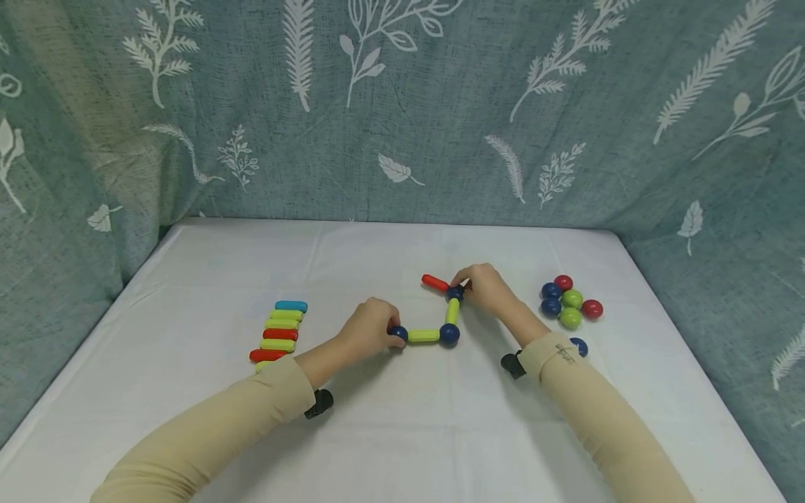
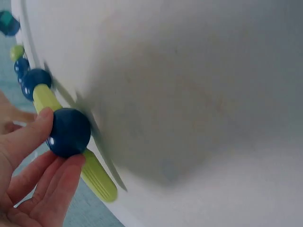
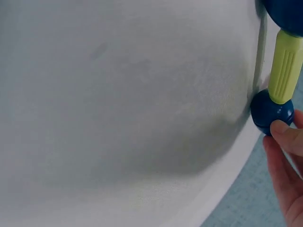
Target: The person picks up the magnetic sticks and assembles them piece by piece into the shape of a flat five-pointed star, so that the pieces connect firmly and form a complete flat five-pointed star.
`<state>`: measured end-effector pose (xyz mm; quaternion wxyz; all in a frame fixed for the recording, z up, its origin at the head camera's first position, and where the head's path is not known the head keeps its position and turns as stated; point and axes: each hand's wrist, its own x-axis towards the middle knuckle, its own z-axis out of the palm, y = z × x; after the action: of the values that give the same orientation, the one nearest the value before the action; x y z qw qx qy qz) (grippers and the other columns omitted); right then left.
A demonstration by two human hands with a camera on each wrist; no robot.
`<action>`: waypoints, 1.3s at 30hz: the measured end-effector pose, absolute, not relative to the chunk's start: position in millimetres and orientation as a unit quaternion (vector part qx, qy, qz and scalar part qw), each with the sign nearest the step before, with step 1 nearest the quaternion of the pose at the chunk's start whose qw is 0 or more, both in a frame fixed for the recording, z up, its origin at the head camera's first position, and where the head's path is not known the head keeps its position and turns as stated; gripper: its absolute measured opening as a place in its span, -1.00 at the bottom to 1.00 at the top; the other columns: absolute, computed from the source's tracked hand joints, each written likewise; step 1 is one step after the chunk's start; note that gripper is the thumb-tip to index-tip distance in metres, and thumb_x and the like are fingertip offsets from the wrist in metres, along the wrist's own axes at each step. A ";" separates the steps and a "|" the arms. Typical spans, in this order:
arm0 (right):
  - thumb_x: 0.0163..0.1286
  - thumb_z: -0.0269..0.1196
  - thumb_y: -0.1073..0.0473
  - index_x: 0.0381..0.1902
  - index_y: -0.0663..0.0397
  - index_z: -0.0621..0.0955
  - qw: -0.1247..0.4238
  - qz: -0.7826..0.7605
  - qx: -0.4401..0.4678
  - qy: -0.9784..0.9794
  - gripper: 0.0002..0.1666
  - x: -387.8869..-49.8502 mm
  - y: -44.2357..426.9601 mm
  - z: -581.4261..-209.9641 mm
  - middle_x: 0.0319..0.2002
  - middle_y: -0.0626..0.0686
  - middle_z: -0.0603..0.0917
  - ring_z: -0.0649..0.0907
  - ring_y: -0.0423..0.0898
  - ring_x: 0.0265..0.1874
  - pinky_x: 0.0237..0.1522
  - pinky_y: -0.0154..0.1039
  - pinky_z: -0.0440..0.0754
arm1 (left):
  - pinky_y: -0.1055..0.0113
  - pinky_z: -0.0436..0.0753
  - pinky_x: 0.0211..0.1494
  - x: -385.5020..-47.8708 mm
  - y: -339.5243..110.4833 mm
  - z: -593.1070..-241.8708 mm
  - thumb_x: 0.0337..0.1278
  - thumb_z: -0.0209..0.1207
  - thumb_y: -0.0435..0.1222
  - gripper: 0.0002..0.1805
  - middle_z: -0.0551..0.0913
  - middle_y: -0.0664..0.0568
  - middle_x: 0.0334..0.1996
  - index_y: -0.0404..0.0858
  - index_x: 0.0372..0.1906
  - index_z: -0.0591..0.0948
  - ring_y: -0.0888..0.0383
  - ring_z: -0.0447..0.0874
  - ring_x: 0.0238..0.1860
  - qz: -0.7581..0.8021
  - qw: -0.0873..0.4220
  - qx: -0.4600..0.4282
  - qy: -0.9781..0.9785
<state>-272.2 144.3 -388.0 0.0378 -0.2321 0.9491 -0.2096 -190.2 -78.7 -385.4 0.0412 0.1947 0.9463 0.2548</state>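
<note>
A jointed piece of magnetic rods and balls lies mid-table. My left hand (image 1: pixel 372 327) pinches its left blue ball (image 2: pixel 70 132) between thumb and fingers. From that ball one yellow-green rod (image 1: pixel 424 335) runs right to a blue corner ball (image 1: pixel 449 334); the left wrist view shows another yellow-green rod (image 2: pixel 100 178) on its other side, hidden in the head view. A further yellow-green rod (image 1: pixel 452 311) leads from the corner to the far blue ball (image 3: pixel 271 112), which my right hand (image 1: pixel 490 290) pinches. A red rod (image 1: pixel 434 283) points left from this far ball.
Left of the hands lies a column of loose rods, including a blue rod (image 1: pixel 291 306), a red rod (image 1: pixel 280 334) and several yellow-green ones. On the right sit several loose balls, red, blue and green (image 1: pixel 570 318). One blue ball (image 1: pixel 579 346) is partly behind the right sleeve.
</note>
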 end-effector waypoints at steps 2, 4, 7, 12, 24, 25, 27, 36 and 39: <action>0.12 0.15 0.56 -0.24 0.17 0.69 0.036 -0.209 -0.236 0.948 -0.67 -274.3 143.4 -387.8 -0.16 0.18 0.65 0.62 0.02 -0.25 -0.21 -0.18 0.58 | 0.37 0.52 -0.36 -188.1 -76.7 -385.4 -0.28 0.44 -0.33 -0.81 0.57 0.09 -0.62 -0.30 -0.57 0.62 0.22 0.48 -0.50 0.249 0.035 0.197 0.948; 0.12 0.16 0.56 -0.24 0.18 0.70 0.034 -0.209 -0.242 0.947 -0.67 -275.6 142.9 -387.7 -0.17 0.17 0.65 0.61 0.02 -0.23 -0.19 -0.18 0.58 | 0.35 0.52 -0.34 -187.2 -76.2 -385.5 -0.27 0.43 -0.33 -0.81 0.58 0.08 -0.62 -0.31 -0.57 0.62 0.22 0.47 -0.49 0.249 0.029 0.200 0.947; 0.11 0.17 0.57 -0.23 0.19 0.69 0.034 -0.209 -0.248 0.945 -0.67 -276.9 142.4 -387.8 -0.17 0.17 0.65 0.61 0.03 -0.21 -0.17 -0.17 0.57 | 0.34 0.52 -0.32 -186.5 -75.8 -385.5 -0.26 0.43 -0.33 -0.82 0.60 0.05 -0.59 -0.31 -0.56 0.63 0.21 0.47 -0.47 0.251 0.027 0.195 0.948; 0.12 0.18 0.56 -0.21 0.18 0.69 0.045 -0.212 -0.244 0.945 -0.67 -276.9 141.6 -387.6 -0.16 0.16 0.65 0.60 0.04 -0.19 -0.15 -0.16 0.57 | 0.34 0.52 -0.31 -186.9 -75.1 -386.1 -0.25 0.42 -0.34 -0.84 0.60 0.04 -0.58 -0.31 -0.56 0.65 0.21 0.47 -0.46 0.249 0.027 0.190 0.949; 0.11 0.26 0.43 -0.13 0.27 0.63 0.045 -0.221 -0.234 0.946 -0.69 -262.0 141.1 -386.8 -0.11 0.20 0.60 0.57 0.07 -0.11 -0.08 -0.12 0.55 | 0.34 0.56 -0.27 -186.9 -76.1 -388.3 -0.24 0.42 -0.34 -0.83 0.64 0.00 -0.51 -0.33 -0.48 0.68 0.16 0.55 -0.39 0.250 0.026 0.189 0.949; 0.12 0.27 0.40 -0.12 0.26 0.63 0.042 -0.221 -0.235 0.946 -0.69 -259.2 141.7 -386.7 -0.11 0.20 0.60 0.57 0.07 -0.10 -0.08 -0.11 0.55 | 0.34 0.56 -0.27 -186.8 -76.0 -388.3 -0.24 0.41 -0.34 -0.83 0.64 0.00 -0.50 -0.33 -0.48 0.68 0.16 0.56 -0.38 0.250 0.026 0.190 0.949; 0.13 0.28 0.35 -0.13 0.26 0.63 0.036 -0.224 -0.241 0.944 -0.70 -253.5 142.9 -386.2 -0.12 0.19 0.60 0.57 0.07 -0.10 -0.07 -0.10 0.54 | 0.33 0.57 -0.26 -186.6 -75.8 -387.8 -0.23 0.41 -0.34 -0.83 0.65 -0.01 -0.50 -0.34 -0.47 0.67 0.14 0.57 -0.37 0.250 0.025 0.192 0.949; 0.10 0.35 0.19 -0.18 0.19 0.66 0.068 -0.254 -0.265 0.928 -0.69 -231.6 146.4 -390.2 -0.25 0.05 0.65 0.59 -0.06 -0.25 -0.23 -0.26 0.58 | 0.32 0.57 -0.24 -186.0 -76.0 -386.1 -0.23 0.41 -0.34 -0.82 0.65 -0.02 -0.48 -0.34 -0.45 0.68 0.12 0.58 -0.35 0.246 0.027 0.183 0.952; 0.08 0.38 0.15 -0.20 0.17 0.66 0.080 -0.263 -0.263 0.925 -0.68 -225.2 146.7 -392.1 -0.33 -0.01 0.64 0.58 -0.12 -0.32 -0.32 -0.33 0.56 | 0.31 0.58 -0.23 -185.2 -76.3 -385.9 -0.23 0.41 -0.34 -0.80 0.66 -0.05 -0.44 -0.36 -0.42 0.68 0.09 0.60 -0.32 0.241 0.023 0.189 0.952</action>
<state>-225.2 146.7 -392.1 0.0797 -0.2633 0.9247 -0.2633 -185.2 -76.3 -385.9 0.0230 0.1894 0.9515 0.2412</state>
